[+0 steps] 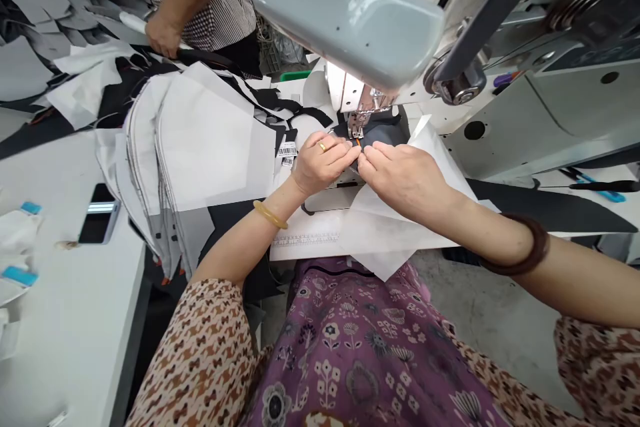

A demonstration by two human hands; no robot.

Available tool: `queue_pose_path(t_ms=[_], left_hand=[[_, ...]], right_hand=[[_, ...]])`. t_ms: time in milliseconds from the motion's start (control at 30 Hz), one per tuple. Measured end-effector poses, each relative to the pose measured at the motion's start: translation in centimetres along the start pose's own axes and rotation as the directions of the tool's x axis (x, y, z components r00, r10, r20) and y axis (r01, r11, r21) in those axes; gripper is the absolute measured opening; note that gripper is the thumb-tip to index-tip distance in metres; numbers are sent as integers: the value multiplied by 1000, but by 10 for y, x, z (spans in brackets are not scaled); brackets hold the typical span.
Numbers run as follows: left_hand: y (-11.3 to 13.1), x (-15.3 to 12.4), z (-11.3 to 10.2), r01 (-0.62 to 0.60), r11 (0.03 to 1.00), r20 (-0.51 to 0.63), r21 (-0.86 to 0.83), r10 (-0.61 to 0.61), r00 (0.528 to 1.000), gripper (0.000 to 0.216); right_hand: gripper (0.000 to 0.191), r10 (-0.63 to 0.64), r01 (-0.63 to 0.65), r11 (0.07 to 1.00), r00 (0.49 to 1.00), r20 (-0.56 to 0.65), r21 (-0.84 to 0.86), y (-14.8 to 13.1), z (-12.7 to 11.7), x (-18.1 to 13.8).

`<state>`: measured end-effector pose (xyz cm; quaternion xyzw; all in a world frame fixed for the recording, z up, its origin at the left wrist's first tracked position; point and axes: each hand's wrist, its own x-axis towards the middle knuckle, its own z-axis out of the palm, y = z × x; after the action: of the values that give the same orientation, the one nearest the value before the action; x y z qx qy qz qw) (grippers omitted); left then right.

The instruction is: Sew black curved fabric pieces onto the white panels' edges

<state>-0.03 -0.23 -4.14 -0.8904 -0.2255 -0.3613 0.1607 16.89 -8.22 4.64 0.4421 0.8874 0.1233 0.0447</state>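
Observation:
My left hand point(323, 161), with a ring on one finger, is closed at the front of the sewing machine's presser foot point(356, 125). Close beside it, my right hand point(403, 173) is closed too, its fingertips nearly meeting the left ones. Both pinch the edge of a dark fabric piece point(384, 133) that lies under the foot. A thin orange strip point(359, 143) shows between the fingertips and the foot. Beneath my right hand a white sheet point(383, 230) hangs over the table's front edge. What the fingertips cover is hidden.
The machine head point(350, 13) overhangs my hands. Stacked white panels point(205, 133) and a barcode label point(287, 152) lie left. A phone point(99, 213) rests on the side table. Blue-handled snips point(600, 188) lie right. Another person's hand point(164, 33) touches dark material at the back left.

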Motion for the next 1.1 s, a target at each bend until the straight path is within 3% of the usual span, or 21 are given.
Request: queue_pose_path(t_ms=[133,233,300,367,433,500,567,667,733,800,867,967,1033,1100], left_hand=[[-4,4,-8,-27,1000,-20,9,27,999,23],[-1,8,-15,-96,995,40,-37,97,994,23],[4,10,-17,-152,985,84,-77,158,984,24],[9,11,-18,-159,985,109,-72,166,980,24],[14,11,-18,-132,991,129,-37,136,982,24],[17,11,-19,-112,994,136,-13,113,984,23],[18,11,-19,-107,994,115,-7,107,988,21],[20,11,-19,-87,996,84,-24,88,993,21],[20,11,-16,-46,999,105,-30,49,993,24],[19,12,-12,4,1000,117,-18,-2,993,28],[17,13,-9,16,1000,113,-23,-13,994,32],[12,14,-9,-59,997,119,-58,65,991,32],[9,13,-10,-134,989,100,-63,139,985,29],[7,12,-12,-185,981,74,-49,189,979,25]], right_hand=[[35,43,-44,999,995,-91,-15,-12,11,-2],[30,99,-101,995,990,-98,-12,-20,8,-17],[22,183,-183,983,983,8,30,-19,0,-31],[23,250,-268,961,949,191,72,-13,-5,-44],[25,240,-303,944,903,357,133,-4,0,-52],[19,182,-296,919,905,385,261,3,18,-54],[14,138,-269,842,945,296,467,6,42,-52],[14,180,-276,611,961,209,741,5,64,-49],[16,230,-299,460,950,213,836,6,60,-48],[21,285,-319,381,933,218,868,10,41,-49],[21,313,-369,416,916,250,831,15,18,-48],[26,280,-435,676,898,339,595,20,-10,-46],[33,241,-393,846,884,400,361,20,-19,-44],[25,199,-308,931,879,434,197,20,-23,-42]])
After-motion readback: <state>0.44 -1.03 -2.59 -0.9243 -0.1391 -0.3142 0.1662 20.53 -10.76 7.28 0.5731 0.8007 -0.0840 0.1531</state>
